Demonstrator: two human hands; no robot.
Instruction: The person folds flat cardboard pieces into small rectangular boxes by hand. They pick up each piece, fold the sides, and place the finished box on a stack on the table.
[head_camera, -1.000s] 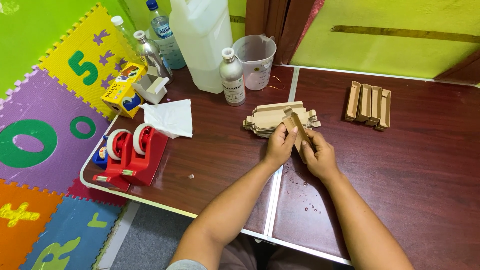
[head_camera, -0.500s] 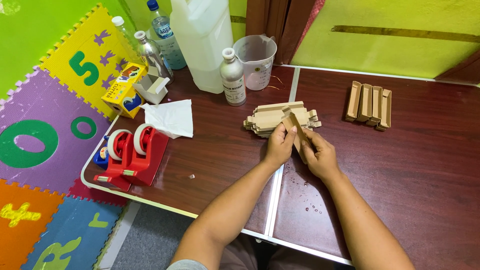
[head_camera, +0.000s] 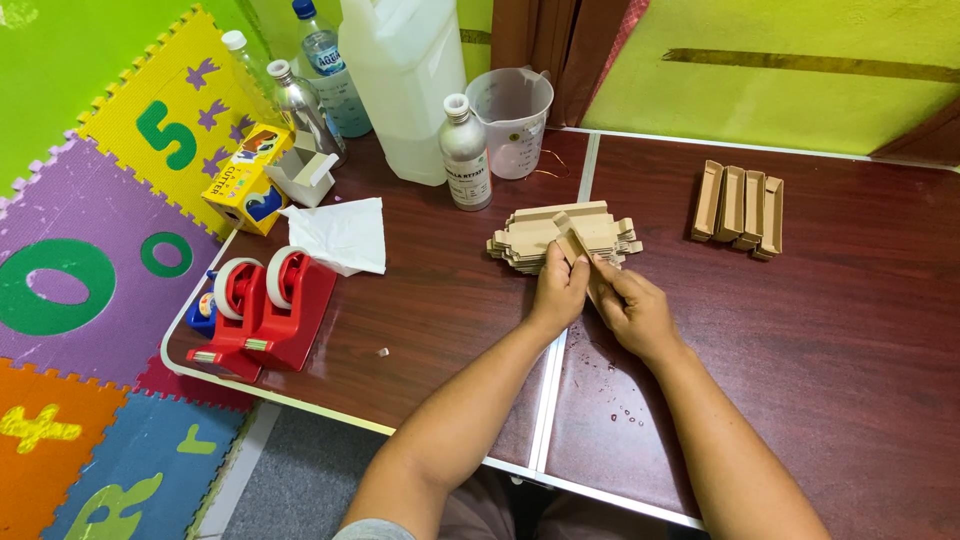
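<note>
Almost nothing has moved: both hands stay together. The left hand (head_camera: 560, 290) and right hand (head_camera: 632, 305) keep fingers clamped on 1 brown cardboard piece (head_camera: 573, 243), just above the flat cardboard stack (head_camera: 535, 238) on the tabletop (head_camera: 440, 310).

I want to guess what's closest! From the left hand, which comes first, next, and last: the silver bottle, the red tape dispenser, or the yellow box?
1. Silver bottle, just up-left of the left hand.
2. Red tape dispenser, farther left, near the table edge.
3. Yellow box, at the far-left corner.
</note>
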